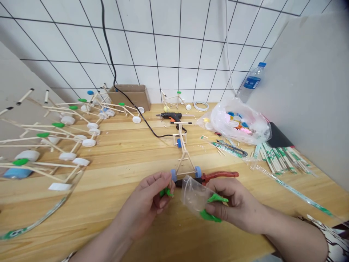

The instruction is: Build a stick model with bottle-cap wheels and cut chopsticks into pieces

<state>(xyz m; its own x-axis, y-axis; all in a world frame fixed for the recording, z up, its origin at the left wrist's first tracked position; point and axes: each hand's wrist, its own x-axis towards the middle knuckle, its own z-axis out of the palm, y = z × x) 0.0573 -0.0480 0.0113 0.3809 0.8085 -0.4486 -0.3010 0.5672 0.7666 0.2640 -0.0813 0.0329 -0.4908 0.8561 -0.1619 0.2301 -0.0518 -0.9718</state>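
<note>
Green piece [165, 192] is pinched by the left hand [143, 205]; clear plastic bag [194, 195] is grasped by the right hand [231, 202]. Wooden stick frame [183, 154] lies directly ahead, long axis pointing away, wheeled end nearest both hands.

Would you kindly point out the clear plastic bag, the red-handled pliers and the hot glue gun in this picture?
clear plastic bag [193, 194]: head view, on the bag's clear film.
red-handled pliers [221, 176]: head view, on the red handle.
hot glue gun [172, 116]: head view, on the black body.
</note>
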